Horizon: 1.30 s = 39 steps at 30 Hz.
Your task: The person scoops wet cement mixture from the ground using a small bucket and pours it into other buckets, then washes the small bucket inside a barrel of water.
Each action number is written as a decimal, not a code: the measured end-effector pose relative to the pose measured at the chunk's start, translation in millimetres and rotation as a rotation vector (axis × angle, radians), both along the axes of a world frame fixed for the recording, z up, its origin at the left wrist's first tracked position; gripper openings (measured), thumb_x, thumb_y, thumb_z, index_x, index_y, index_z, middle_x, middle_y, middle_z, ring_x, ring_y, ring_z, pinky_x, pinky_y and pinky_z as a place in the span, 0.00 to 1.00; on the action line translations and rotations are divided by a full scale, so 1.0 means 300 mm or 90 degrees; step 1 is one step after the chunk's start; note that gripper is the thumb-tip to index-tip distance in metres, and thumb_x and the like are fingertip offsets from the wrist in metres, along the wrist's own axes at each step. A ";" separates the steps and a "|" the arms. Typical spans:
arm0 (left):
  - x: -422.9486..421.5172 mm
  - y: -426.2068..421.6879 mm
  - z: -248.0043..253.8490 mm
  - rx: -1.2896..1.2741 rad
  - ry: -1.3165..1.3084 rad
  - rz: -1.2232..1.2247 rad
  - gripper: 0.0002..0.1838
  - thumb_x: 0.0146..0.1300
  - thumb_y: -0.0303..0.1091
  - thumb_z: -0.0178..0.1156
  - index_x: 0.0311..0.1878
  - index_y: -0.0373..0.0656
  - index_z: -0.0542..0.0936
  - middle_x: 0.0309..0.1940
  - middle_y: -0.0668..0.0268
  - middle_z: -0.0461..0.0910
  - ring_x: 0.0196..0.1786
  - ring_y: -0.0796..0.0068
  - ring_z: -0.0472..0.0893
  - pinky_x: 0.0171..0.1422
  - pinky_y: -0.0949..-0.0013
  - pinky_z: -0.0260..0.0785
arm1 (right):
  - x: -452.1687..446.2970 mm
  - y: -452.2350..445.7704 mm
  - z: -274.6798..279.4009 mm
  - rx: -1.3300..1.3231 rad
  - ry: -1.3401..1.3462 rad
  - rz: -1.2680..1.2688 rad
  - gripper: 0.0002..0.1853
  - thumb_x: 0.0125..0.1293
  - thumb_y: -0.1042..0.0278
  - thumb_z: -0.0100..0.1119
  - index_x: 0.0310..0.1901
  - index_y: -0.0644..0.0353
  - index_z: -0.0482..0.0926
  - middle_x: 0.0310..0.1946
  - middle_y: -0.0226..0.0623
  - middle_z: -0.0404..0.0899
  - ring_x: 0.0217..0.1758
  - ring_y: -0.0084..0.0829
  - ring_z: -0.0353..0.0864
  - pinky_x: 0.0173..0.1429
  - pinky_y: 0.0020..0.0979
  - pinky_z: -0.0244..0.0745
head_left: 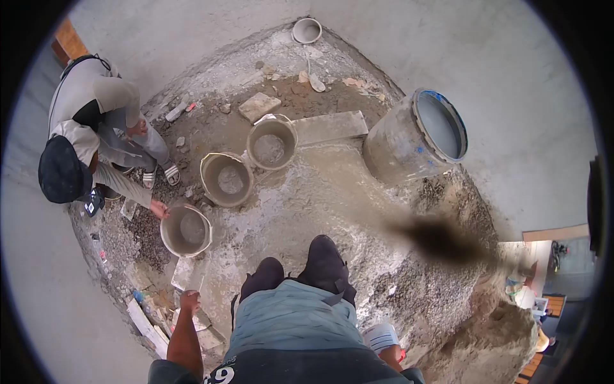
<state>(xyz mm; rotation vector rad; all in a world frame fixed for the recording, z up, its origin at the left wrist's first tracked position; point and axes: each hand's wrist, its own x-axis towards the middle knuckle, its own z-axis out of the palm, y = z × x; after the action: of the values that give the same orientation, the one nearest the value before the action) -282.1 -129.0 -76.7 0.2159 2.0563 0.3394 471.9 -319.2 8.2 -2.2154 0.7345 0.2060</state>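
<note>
Head view is showing the wearer standing on wet, gritty ground (pixel 307 198), with the right hand (pixel 391 356) at what looks like a white tub (pixel 380 335). Handling it well is probably calling for a firm hold, a level tub and steady footing, since the ground is looking slick and uneven. Keeping the tub clear of the right leg (pixel 327 269) is likely to help, and so is minding the loose gravel (pixel 412 294) just beyond it.

As for position, the tub is covering the right hand's fingers, beside the wearer's body, so I cannot tell whether that hand is gripping it or only touching it. The left hand (pixel 190 301) is hanging well apart from the tub, across the body, toward the ground's left edge. Its fingers are looking curled inward, but I cannot tell whether they are gripping anything; a pale block (pixel 187 274) is lying just beyond them. Farther along that left edge, a co-worker's hand (pixel 160 209) is reaching to the rim of a bucket (pixel 185 230). A drum (pixel 400 137) is standing near the ground's far right edge.
</note>
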 end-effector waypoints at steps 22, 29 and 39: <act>1.369 0.699 0.648 0.501 -0.304 -0.602 0.22 0.62 0.34 0.67 0.57 0.35 0.78 0.49 0.64 0.81 0.44 0.79 0.78 0.50 0.74 0.71 | -0.128 0.719 0.552 0.077 -0.664 1.017 0.14 0.52 0.78 0.65 0.42 0.59 0.81 0.32 0.36 0.76 0.39 0.39 0.76 0.46 0.38 0.68; 1.821 0.686 0.939 0.556 -0.328 -0.479 0.31 0.67 0.46 0.62 0.66 0.33 0.71 0.52 0.62 0.79 0.49 0.75 0.77 0.53 0.72 0.70 | -0.093 0.809 0.655 0.168 -0.681 1.259 0.18 0.48 0.76 0.66 0.44 0.53 0.83 0.32 0.28 0.77 0.41 0.33 0.77 0.53 0.38 0.68; 1.955 0.691 1.142 0.561 -0.381 -0.371 0.20 0.71 0.43 0.56 0.59 0.39 0.77 0.43 0.69 0.82 0.40 0.83 0.79 0.47 0.74 0.72 | 0.058 0.836 0.705 0.247 -0.703 1.320 0.19 0.48 0.76 0.66 0.45 0.53 0.83 0.33 0.26 0.78 0.42 0.30 0.76 0.57 0.39 0.67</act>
<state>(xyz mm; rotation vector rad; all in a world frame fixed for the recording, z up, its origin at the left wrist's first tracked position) 304.3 78.3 265.9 1.0753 1.0784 0.8070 489.1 -68.4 219.6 -1.3914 -2.0269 0.0340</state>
